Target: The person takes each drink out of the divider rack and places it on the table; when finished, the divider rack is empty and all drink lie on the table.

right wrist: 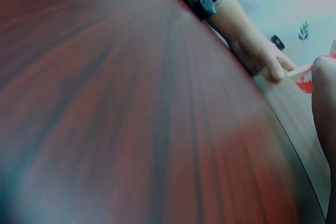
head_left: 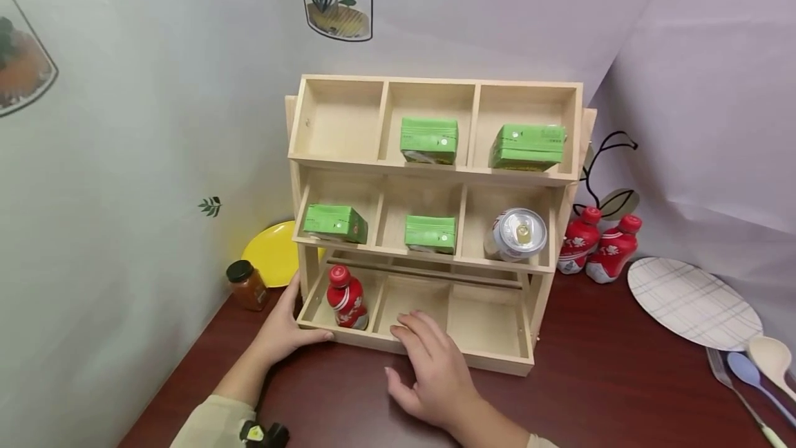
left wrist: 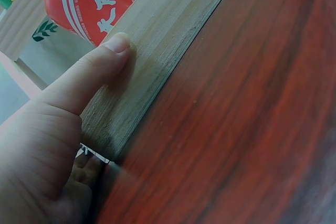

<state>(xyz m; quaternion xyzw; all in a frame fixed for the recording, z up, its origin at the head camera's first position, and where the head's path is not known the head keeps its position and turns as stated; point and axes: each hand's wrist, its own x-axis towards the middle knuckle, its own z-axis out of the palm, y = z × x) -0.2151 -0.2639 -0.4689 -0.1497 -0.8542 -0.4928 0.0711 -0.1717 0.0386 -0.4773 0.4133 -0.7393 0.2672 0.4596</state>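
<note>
A three-tier wooden shelf (head_left: 435, 170) with divided compartments stands on the dark red table. My left hand (head_left: 282, 329) grips its lower left corner; in the left wrist view the thumb (left wrist: 97, 64) presses on the front board, while the fingers go round the side. Close to the middle of the bottom tier's front edge is my right hand (head_left: 438, 379), its fingers relaxed and holding nothing. A red bottle (head_left: 348, 301) stands in the bottom left compartment. Green cartons (head_left: 429, 140) sit in the top middle, top right, middle-left and centre compartments. A can (head_left: 521, 232) occupies the middle-right one.
Left of the shelf are a dark-lidded jar (head_left: 247, 285) and a yellow plate (head_left: 273, 252). Two red bottles (head_left: 612, 249) stand to the right, beside a checked oval plate (head_left: 693, 303). A fork (head_left: 736, 389), a blue spoon (head_left: 749, 372) and a cream ladle (head_left: 771, 359) lie at far right.
</note>
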